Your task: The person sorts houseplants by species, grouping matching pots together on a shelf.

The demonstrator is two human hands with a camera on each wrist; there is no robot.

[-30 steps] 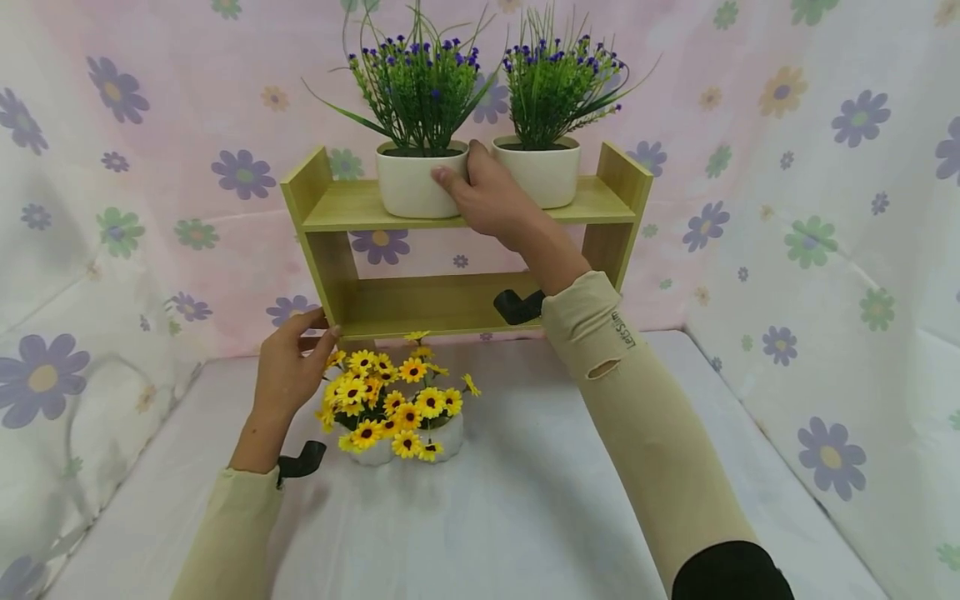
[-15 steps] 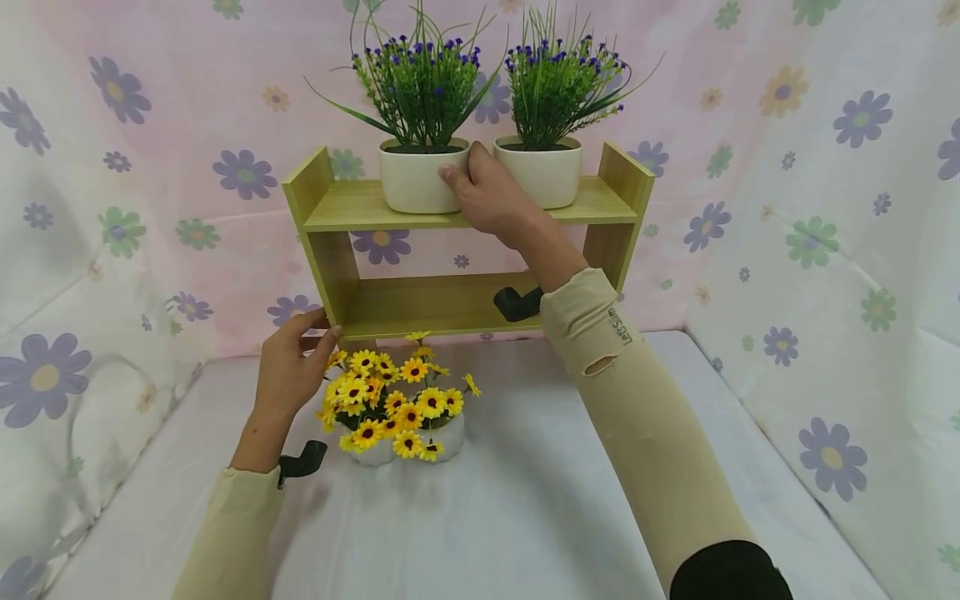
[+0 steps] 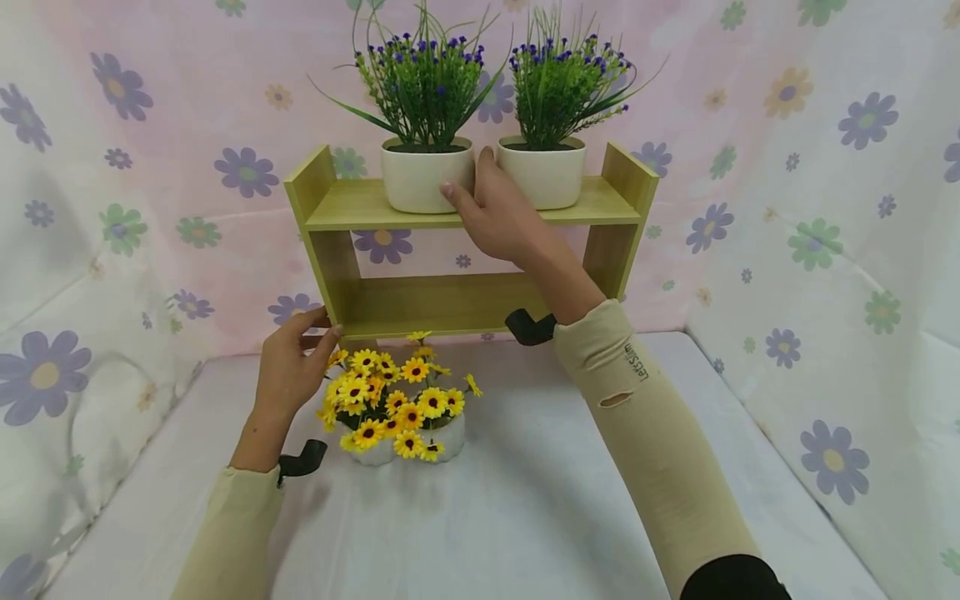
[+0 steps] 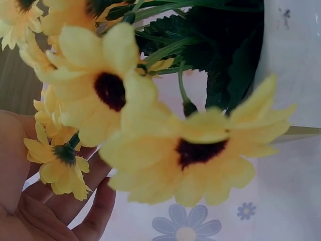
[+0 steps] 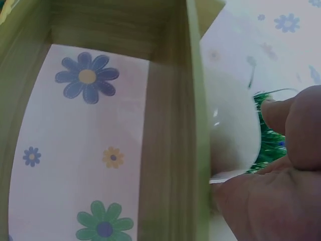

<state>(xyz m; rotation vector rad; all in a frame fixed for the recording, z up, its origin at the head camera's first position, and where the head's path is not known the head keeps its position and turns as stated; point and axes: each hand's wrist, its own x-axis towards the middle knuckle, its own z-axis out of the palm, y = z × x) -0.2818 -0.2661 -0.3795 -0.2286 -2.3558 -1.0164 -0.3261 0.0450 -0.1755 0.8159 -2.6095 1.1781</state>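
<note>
Two white oval pots with purple-flowered green plants stand side by side on the upper board of a wooden shelf (image 3: 435, 304). My right hand (image 3: 498, 217) is between the left pot (image 3: 418, 185) and the right pot (image 3: 555, 179), its thumb overlapping the left pot's front. In the right wrist view that thumb (image 5: 278, 114) is lifted off the pot's white wall (image 5: 234, 125). At the shelf's lower left corner my left hand (image 3: 288, 367) grips the side panel, thumb in front. The left wrist view shows the left hand's fingers (image 4: 95, 211) partly behind yellow flowers (image 4: 195, 155).
Two small white pots of yellow flowers (image 3: 397, 408) stand on the white-covered table (image 3: 480, 525), before the shelf's left half and beside my left hand. Floral cloth (image 3: 780, 250) encloses the back and sides. Black camera mounts (image 3: 530, 327) project from the wrists.
The left flowerpot has shifted slightly back and right on the upper board. My right hand's fingers have loosened from it, and the wrist has moved a little right. The left hand stays put.
</note>
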